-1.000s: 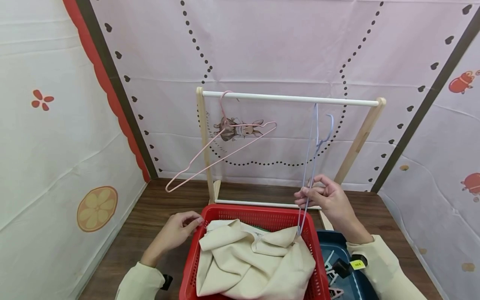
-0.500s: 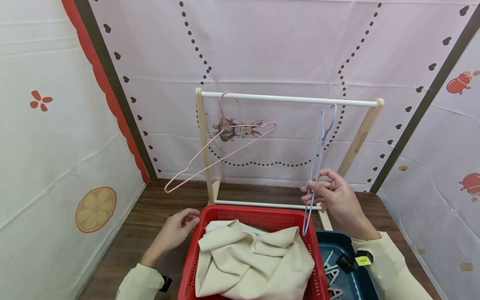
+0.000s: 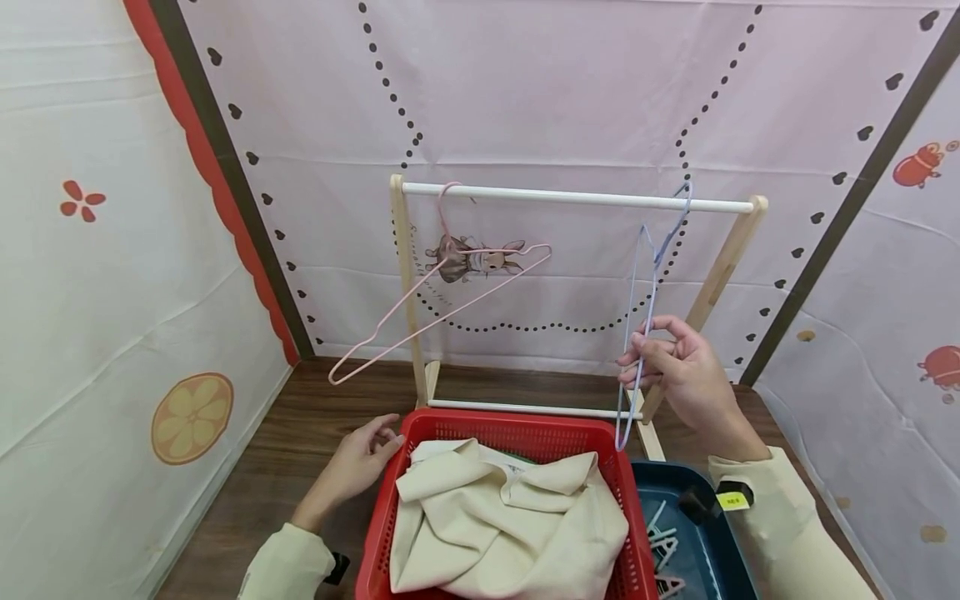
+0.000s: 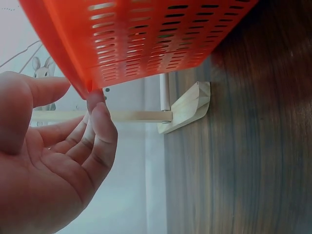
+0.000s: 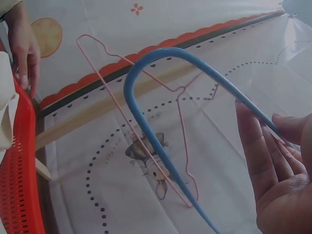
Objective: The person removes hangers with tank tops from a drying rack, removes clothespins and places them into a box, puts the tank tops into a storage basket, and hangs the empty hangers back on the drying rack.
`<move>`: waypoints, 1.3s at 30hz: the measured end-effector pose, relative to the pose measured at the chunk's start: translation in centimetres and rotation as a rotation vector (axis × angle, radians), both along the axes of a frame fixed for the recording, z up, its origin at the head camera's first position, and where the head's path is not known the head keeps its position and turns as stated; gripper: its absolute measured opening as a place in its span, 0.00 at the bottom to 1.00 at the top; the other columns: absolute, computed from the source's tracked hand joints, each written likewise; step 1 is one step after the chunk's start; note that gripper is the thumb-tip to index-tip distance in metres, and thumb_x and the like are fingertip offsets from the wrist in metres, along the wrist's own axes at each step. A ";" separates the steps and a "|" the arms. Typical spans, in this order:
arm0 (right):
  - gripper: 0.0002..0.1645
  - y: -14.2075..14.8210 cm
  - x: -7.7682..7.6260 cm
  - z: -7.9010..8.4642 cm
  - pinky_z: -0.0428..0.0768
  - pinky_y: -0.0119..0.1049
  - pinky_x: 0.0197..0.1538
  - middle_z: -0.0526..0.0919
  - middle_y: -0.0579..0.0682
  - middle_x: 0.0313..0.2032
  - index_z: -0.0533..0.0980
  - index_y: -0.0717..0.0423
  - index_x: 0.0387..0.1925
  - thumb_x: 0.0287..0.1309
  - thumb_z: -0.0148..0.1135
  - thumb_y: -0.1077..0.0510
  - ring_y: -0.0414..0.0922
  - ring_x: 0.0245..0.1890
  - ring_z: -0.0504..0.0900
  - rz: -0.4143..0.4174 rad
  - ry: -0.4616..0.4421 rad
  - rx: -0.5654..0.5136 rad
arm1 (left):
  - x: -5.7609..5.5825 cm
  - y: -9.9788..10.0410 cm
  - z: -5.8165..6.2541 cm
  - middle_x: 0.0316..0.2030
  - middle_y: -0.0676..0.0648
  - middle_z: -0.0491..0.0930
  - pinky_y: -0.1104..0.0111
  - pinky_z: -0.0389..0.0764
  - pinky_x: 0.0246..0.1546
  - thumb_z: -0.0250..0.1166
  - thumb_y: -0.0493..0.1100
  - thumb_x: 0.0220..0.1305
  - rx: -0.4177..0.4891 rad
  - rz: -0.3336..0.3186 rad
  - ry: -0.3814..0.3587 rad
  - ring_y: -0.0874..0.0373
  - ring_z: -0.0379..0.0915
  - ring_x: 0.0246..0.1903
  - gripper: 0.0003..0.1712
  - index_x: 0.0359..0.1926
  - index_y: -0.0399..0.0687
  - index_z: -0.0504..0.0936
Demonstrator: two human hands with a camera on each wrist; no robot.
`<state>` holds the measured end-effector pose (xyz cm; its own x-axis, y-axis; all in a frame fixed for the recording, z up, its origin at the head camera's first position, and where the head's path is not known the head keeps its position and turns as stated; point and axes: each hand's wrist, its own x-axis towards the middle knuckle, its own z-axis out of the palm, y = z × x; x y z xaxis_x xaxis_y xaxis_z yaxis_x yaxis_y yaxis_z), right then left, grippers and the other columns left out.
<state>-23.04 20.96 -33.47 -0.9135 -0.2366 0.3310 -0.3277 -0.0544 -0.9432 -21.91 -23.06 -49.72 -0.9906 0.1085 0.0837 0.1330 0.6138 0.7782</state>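
My right hand (image 3: 686, 371) pinches the side of a blue clothes hanger (image 5: 129, 90) between thumb and fingers. The hanger stands nearly edge-on in the head view, its hook at the white rod (image 3: 570, 197) of a small wooden rack, toward the right end. My left hand (image 3: 356, 462) is at the back left corner of a red basket (image 3: 517, 419), its thumb and fingertips pinching the rim in the left wrist view. Cream-coloured cloth (image 3: 510, 517) lies bunched inside the basket. A pink clothes hanger (image 3: 442, 317) hangs from the rod's left part.
Right of the basket is a dark blue tray (image 3: 720, 558) holding several clothespins (image 3: 663, 546), partly under my right forearm. The rack's wooden posts (image 3: 723, 275) stand behind the basket on a dark wood table (image 3: 247, 500). Printed fabric walls (image 3: 555, 100) enclose the back and sides.
My right hand has moved up and to the right with the blue hanger, whose hook has risen from below the rod to the rod's height. The left hand stays at the basket's corner.
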 end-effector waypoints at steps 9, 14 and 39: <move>0.06 0.4 -0.1 1.0 0.84 0.33 0.35 0.87 0.47 0.29 0.71 0.55 0.48 0.72 0.54 0.61 0.41 0.24 0.86 0.008 0.010 -0.040 | -0.3 0.6 -0.2 0.33 0.47 0.76 0.71 0.72 0.25 0.62 0.41 0.70 -0.003 0.027 -0.034 0.60 0.69 0.27 0.25 0.63 0.34 0.73; 0.05 0.5 -0.1 1.4 0.84 0.32 0.34 0.87 0.48 0.29 0.71 0.56 0.47 0.73 0.52 0.63 0.40 0.24 0.86 0.069 0.026 -0.105 | -0.4 1.0 -0.4 0.32 0.47 0.73 0.71 0.72 0.25 0.62 0.42 0.70 0.012 0.024 -0.064 0.58 0.68 0.27 0.26 0.65 0.37 0.72; 0.04 1.1 -0.4 1.2 0.84 0.33 0.34 0.86 0.49 0.27 0.72 0.58 0.45 0.73 0.52 0.63 0.40 0.23 0.86 0.070 0.010 -0.136 | -0.1 2.6 -1.7 0.59 0.33 0.76 0.49 0.77 0.55 0.54 0.40 0.75 0.011 0.069 -0.012 0.43 0.77 0.55 0.28 0.72 0.39 0.62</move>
<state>-23.43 22.02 -32.30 -0.8926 -0.2524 0.3735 -0.3281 -0.2042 -0.9223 -22.05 -20.46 -51.42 -0.9966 0.0387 0.0727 0.0811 0.6126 0.7862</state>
